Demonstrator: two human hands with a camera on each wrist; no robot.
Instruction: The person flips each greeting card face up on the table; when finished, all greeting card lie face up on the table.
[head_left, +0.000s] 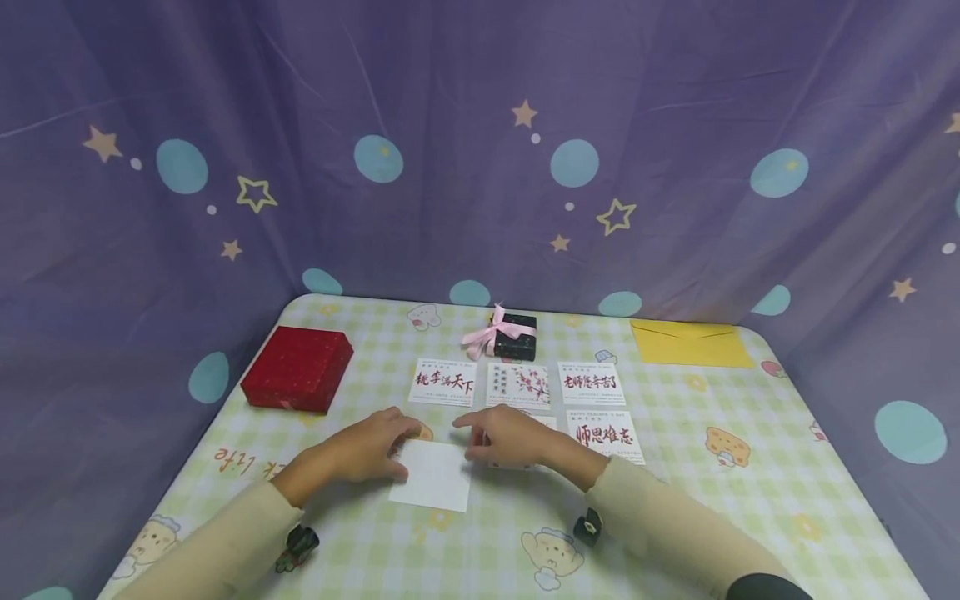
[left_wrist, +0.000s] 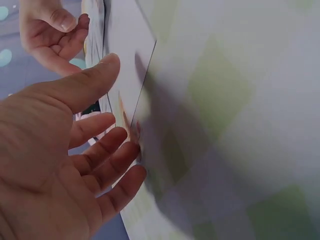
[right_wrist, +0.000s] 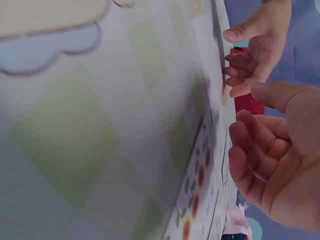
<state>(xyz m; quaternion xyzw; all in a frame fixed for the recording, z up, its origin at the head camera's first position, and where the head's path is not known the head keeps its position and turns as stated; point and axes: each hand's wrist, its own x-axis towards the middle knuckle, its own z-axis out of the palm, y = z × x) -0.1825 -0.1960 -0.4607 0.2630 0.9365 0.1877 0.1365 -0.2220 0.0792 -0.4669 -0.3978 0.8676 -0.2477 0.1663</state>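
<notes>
A blank white square card lies flat on the checked tablecloth. My left hand is at its left edge, thumb over the card and fingers loosely bent. In the left wrist view, the left hand holds nothing. Beyond the card's right edge hovers my right hand, index finger extended toward the left; the right wrist view shows the right hand relaxed, with nothing gripped. Beneath it, a card with a printed flower border is partly hidden. Close by lie a blossom-branch card and a red-lettered card.
Two more red-lettered cards, one upper and one lower, lie to the right. A red box stands at the left. At the back are a black box with a pink ribbon and a yellow envelope, before a purple curtain.
</notes>
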